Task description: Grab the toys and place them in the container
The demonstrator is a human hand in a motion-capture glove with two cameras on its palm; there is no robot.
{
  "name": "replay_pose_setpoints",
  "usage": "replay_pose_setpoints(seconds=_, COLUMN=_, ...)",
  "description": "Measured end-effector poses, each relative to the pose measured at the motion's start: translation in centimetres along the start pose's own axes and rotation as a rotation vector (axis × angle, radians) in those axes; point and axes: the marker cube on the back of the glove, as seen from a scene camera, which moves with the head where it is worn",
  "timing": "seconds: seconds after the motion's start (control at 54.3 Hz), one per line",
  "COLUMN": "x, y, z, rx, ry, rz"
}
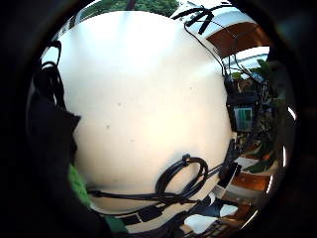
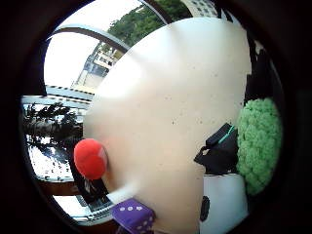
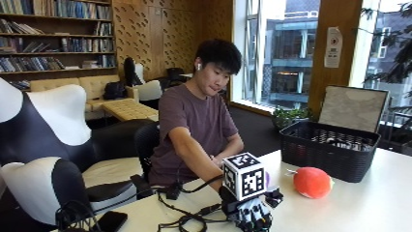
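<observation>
Black-gloved, the right hand (image 3: 254, 215) hung low at the bottom centre of the outside view, fingers curled round a fuzzy green plush toy (image 2: 258, 144). Carrying seemed the step in hand. The red plush ball (image 3: 313, 182) lay right of centre on the white worktop (image 3: 360, 208); the black mesh basket (image 3: 331, 150) stood beyond, needing a lift over its rim

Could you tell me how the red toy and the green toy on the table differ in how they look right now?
The red toy is smooth and round, while the green toy is bumpy and nubbly. The red toy lies apart from the gloved right hand, near the black basket; the green toy sits right against that hand's palm. Both look soft, and neither is in the basket.
</observation>
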Motion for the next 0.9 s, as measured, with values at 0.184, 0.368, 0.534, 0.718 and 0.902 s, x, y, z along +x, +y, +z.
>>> replay_pose_setpoints(seconds=0.184, x=-2.2, y=0.1, z=-6.1, rx=-0.005, ry=-0.037, rz=-0.062)
replay_pose_setpoints(seconds=0.368, x=-5.6, y=0.6, z=-15.4, rx=0.104, ry=-0.022, rz=-0.142)
replay_pose_setpoints(seconds=0.534, x=-11.4, y=2.5, z=-25.1, rx=0.233, ry=0.013, rz=-0.245)
replay_pose_setpoints(seconds=0.718, x=-19.5, y=5.4, z=-30.5, rx=0.285, ry=-0.010, rz=-0.354)
replay_pose_setpoints(seconds=0.902, x=-30.7, y=9.2, z=-31.0, rx=0.255, ry=-0.082, rz=-0.519)
